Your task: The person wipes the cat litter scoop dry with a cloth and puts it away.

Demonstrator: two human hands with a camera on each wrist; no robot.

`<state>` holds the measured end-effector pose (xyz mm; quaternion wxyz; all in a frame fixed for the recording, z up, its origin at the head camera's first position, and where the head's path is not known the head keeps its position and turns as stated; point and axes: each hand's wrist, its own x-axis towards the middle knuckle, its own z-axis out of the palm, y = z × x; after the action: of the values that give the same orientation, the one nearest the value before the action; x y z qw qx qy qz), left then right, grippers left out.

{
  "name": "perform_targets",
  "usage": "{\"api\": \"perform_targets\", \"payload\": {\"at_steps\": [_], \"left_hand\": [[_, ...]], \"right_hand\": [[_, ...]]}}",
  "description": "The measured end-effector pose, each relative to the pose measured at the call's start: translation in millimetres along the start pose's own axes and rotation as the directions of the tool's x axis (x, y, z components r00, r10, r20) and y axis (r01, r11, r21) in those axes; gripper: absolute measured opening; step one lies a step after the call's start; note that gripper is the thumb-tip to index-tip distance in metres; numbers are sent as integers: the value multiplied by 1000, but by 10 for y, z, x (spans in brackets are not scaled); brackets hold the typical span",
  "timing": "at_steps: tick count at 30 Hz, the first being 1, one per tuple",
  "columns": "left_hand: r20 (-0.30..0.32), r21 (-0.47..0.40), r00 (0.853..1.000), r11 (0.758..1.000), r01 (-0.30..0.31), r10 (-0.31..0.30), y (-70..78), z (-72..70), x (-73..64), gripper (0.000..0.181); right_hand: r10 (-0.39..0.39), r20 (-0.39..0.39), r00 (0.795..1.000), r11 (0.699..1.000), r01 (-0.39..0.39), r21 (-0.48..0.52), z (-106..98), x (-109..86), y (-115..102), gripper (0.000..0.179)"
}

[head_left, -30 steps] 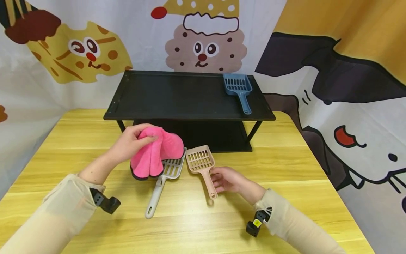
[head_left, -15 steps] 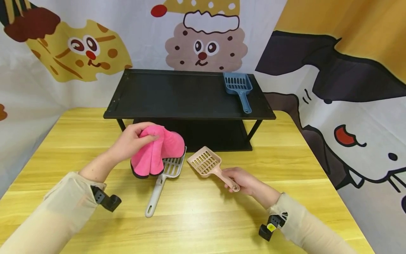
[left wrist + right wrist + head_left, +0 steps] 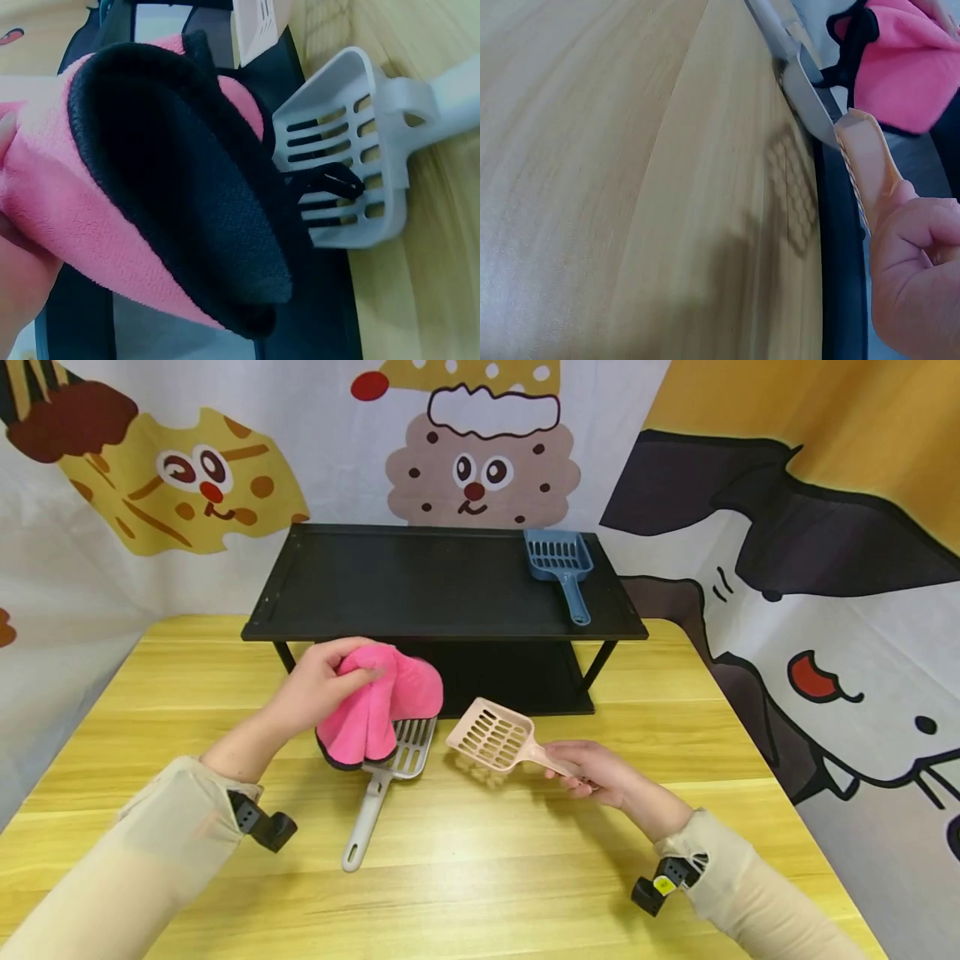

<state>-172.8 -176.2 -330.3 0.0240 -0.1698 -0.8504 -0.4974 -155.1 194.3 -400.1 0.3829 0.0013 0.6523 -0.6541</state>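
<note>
Both your hands pinch: left hand (image 3: 313, 689), pink cloth (image 3: 381, 703); right hand (image 3: 596, 770), beige scoop (image 3: 527, 748). Lift it clear of the grey scoop (image 3: 379, 777) by the shelf's (image 3: 420, 583) front edge.

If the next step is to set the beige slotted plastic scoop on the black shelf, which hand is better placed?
Right, probably: the right hand grips the beige scoop by its handle, and the black flat-topped shelf lies ahead. The left hand holds a pink, black-edged fuzzy cloth.
</note>
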Motion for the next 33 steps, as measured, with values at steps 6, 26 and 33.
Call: {"api": "perform_targets", "payload": {"at_steps": [6, 26, 33], "left_hand": [[14, 23, 997, 997, -79, 79, 108, 251, 140, 29], [463, 119, 886, 989, -90, 25, 117, 954, 216, 33], [654, 122, 756, 984, -130, 19, 162, 776, 198, 32]], "right_hand": [[-14, 0, 1000, 999, 14, -38, 70, -13, -42, 43], [-65, 71, 995, 998, 65, 5, 446, 31, -204, 31], [-48, 129, 990, 988, 29, 150, 401, 25, -224, 22]]}}
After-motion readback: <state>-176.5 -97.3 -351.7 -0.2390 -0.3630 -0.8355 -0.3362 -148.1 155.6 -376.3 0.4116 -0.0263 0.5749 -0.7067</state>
